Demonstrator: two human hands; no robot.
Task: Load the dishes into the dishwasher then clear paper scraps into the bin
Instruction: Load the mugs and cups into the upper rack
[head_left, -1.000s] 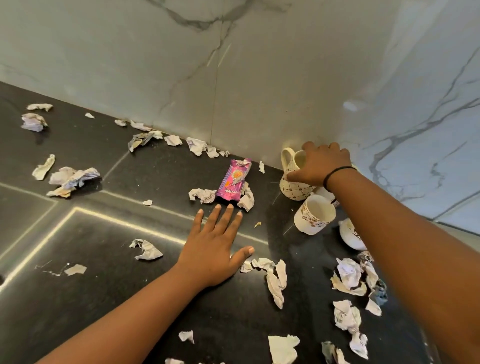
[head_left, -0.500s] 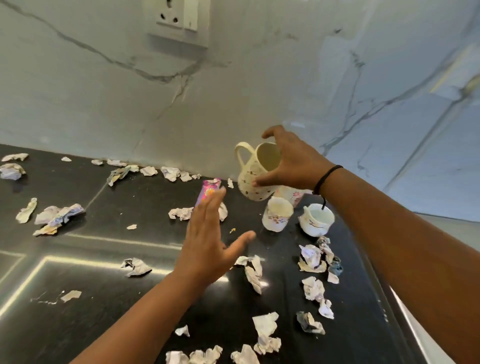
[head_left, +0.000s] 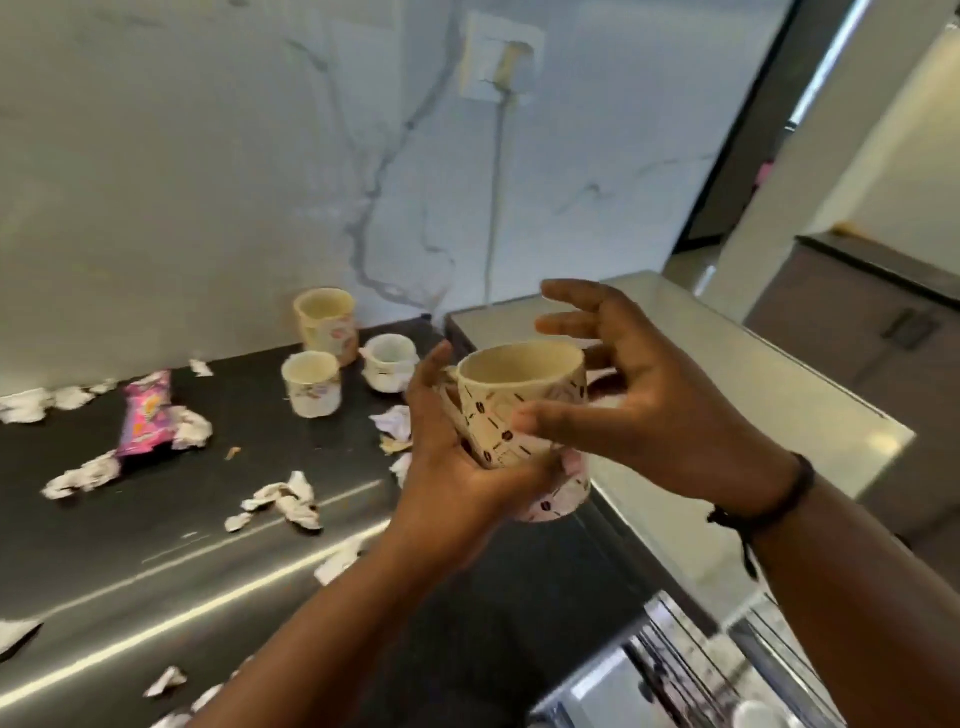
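Observation:
A cream mug (head_left: 511, 395) with a dark printed pattern is up in the air over the counter's right end. My left hand (head_left: 447, 467) grips it from below and from the handle side. My right hand (head_left: 639, 395) is beside the mug with fingers spread; only its thumb lies across the mug's front. Three more patterned cups (head_left: 324, 317) (head_left: 311, 382) (head_left: 389, 361) stand on the black counter (head_left: 156, 519) near the wall. Crumpled paper scraps (head_left: 283, 499) lie scattered over the counter.
A pink wrapper (head_left: 145, 413) lies among scraps at the left. A pale appliance top (head_left: 727, 395) adjoins the counter on the right. A wire dishwasher rack (head_left: 675, 675) shows at the bottom right. A socket with a cord (head_left: 501, 62) is on the marble wall.
My right hand lifted the mug off the counter and brought it towards me. My left hand left the counter and took hold of it from below. The view swung right.

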